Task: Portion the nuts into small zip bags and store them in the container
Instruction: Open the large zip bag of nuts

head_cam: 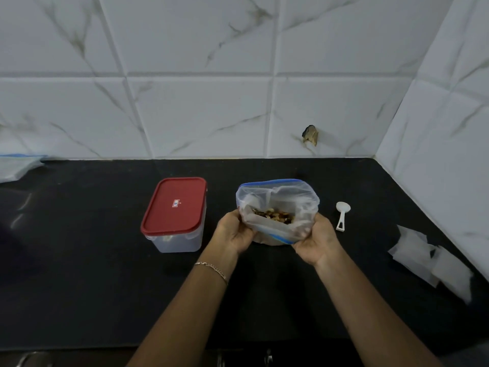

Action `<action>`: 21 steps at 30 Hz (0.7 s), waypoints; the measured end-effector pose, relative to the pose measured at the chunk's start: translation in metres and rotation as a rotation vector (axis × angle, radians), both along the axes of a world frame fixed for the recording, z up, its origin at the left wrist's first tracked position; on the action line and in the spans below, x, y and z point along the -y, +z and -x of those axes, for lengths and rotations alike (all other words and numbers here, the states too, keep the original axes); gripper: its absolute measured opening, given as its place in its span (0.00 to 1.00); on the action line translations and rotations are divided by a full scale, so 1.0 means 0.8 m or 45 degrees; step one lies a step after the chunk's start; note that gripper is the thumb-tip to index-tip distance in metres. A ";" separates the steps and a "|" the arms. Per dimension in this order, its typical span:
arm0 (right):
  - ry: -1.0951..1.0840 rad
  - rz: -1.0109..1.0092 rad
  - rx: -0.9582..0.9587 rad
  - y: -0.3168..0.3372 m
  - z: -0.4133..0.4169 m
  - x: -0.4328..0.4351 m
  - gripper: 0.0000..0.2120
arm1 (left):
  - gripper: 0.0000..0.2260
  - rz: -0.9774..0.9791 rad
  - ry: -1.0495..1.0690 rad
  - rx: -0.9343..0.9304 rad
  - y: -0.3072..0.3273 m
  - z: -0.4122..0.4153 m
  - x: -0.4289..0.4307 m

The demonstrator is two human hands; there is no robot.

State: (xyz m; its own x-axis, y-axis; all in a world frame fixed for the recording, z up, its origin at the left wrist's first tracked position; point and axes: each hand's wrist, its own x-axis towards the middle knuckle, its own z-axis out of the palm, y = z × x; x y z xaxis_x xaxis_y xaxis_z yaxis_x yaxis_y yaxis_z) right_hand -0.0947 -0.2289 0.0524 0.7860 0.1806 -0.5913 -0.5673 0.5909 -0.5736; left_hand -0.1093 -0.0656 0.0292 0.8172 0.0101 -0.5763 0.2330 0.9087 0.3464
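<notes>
Holding a large zip bag (277, 193) open between 2 hands, a person stands at a black counter (79, 260). The left hand (234, 231) grips the bag's left edge with curled fingers; the right hand (316, 241) grips its right near corner the same way. The bag's mouth, edged with a blue zip strip, gapes wide toward the camera, and mixed nuts (274, 216) lie in its bottom. The bag's base appears to rest on the counter.

Left of the bag, apart from it, stands a clear container (176, 241) closed by a red lid (174, 205). Right of the bag lies a white spoon (342, 214), bowl toward the tiled wall (198, 115). Several small zip bags (412, 247) lie overlapping at the counter's right edge, well apart from the hands. A chain bracelet (211, 268) circles the left wrist. A further sheet of clear plastic (16, 168) shows at the far left.
</notes>
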 end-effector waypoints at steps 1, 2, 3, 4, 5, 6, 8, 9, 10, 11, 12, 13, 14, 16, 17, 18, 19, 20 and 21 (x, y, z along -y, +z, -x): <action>0.012 0.019 0.004 -0.001 0.002 0.001 0.14 | 0.15 -0.017 0.020 -0.006 -0.004 0.002 -0.001; 0.024 0.034 0.019 -0.001 0.003 0.003 0.14 | 0.15 -0.052 0.035 0.005 -0.008 0.001 -0.004; 0.040 0.080 0.039 -0.001 0.004 0.006 0.14 | 0.15 -0.151 0.056 -0.002 -0.008 0.001 -0.007; 0.053 0.145 0.058 0.000 0.005 0.008 0.14 | 0.17 -0.256 0.061 0.021 -0.007 0.000 -0.009; 0.053 0.239 0.071 0.003 0.005 0.011 0.14 | 0.21 -0.395 0.059 0.020 -0.005 0.002 -0.012; 0.041 0.359 0.096 0.004 0.004 0.014 0.15 | 0.25 -0.559 0.048 0.017 0.000 0.003 -0.012; -0.031 0.684 0.231 0.004 0.000 0.016 0.14 | 0.24 -1.153 0.178 -0.069 0.009 0.007 -0.010; -0.109 0.886 0.343 0.000 -0.003 0.017 0.13 | 0.20 -1.494 0.276 -0.079 0.013 0.012 -0.009; -0.206 1.077 0.483 -0.002 -0.005 0.018 0.10 | 0.16 -1.789 0.335 -0.029 0.018 0.015 -0.008; -0.273 1.239 0.666 -0.003 -0.005 0.019 0.11 | 0.13 -2.007 0.343 0.052 0.025 0.018 -0.006; -0.307 1.366 0.870 -0.003 -0.004 0.019 0.15 | 0.11 -2.169 0.309 0.126 0.033 0.020 -0.003; -0.305 1.479 1.053 -0.002 -0.005 0.021 0.19 | 0.10 -2.337 0.250 0.160 0.036 0.020 -0.003; -0.264 1.610 1.188 0.001 -0.008 0.021 0.20 | 0.09 -2.540 0.187 0.138 0.041 0.019 0.000; -0.087 1.880 1.293 0.005 -0.015 0.023 0.19 | 0.12 -2.920 0.065 0.039 0.044 0.013 0.002; 0.005 2.006 1.297 0.006 -0.017 0.024 0.20 | 0.16 -3.043 0.020 0.002 0.045 0.010 0.003; 0.063 2.124 1.308 0.007 -0.019 0.025 0.21 | 0.19 -3.111 -0.043 -0.032 0.046 0.008 0.004; 0.091 2.247 1.334 0.006 -0.021 0.027 0.23 | 0.23 -3.146 -0.107 -0.056 0.045 0.006 0.004; 0.113 2.367 1.370 0.005 -0.021 0.029 0.24 | 0.25 -3.151 -0.171 -0.079 0.044 0.004 0.002; 0.145 2.468 1.413 0.004 -0.022 0.032 0.24 | 0.26 -3.146 -0.226 -0.089 0.042 0.003 -0.001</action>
State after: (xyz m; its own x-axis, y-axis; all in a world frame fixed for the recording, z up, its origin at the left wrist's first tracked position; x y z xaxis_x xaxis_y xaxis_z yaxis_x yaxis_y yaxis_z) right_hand -0.0770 -0.2544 0.0556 0.8608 0.1597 0.4832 0.3134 -0.9144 -0.2560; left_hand -0.1117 -0.0650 0.0626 0.8731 0.3530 0.3363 0.2780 -0.9271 0.2512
